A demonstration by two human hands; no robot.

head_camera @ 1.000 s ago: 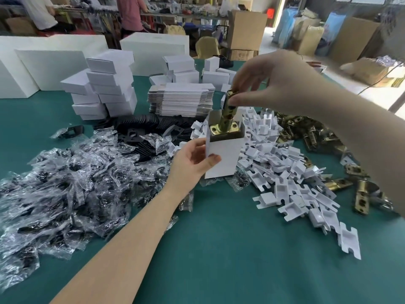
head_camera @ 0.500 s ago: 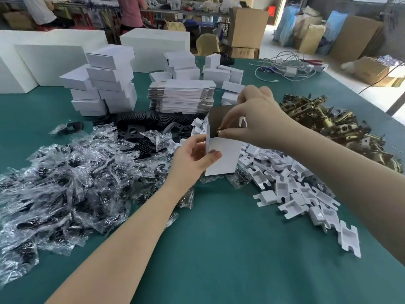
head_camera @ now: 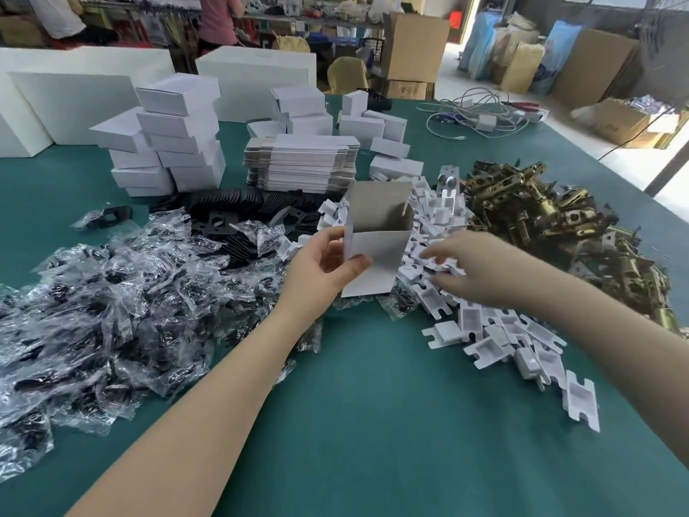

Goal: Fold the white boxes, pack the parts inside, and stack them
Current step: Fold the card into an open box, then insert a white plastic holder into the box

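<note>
Between the hands stands the box point(head_camera: 376, 251), upright, top open — left hand point(head_camera: 323, 268) grips its left side; right hand point(head_camera: 471, 270), fingers loosely spread, reaches onto the inserts point(head_camera: 496, 330). No legible writing.

White box point(head_camera: 374, 261) (teal table point(head_camera: 373, 423))

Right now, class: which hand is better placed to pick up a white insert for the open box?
Right hand: it hovers over the white inserts, fingers relaxed. The left hand grips the open box upright.
</note>
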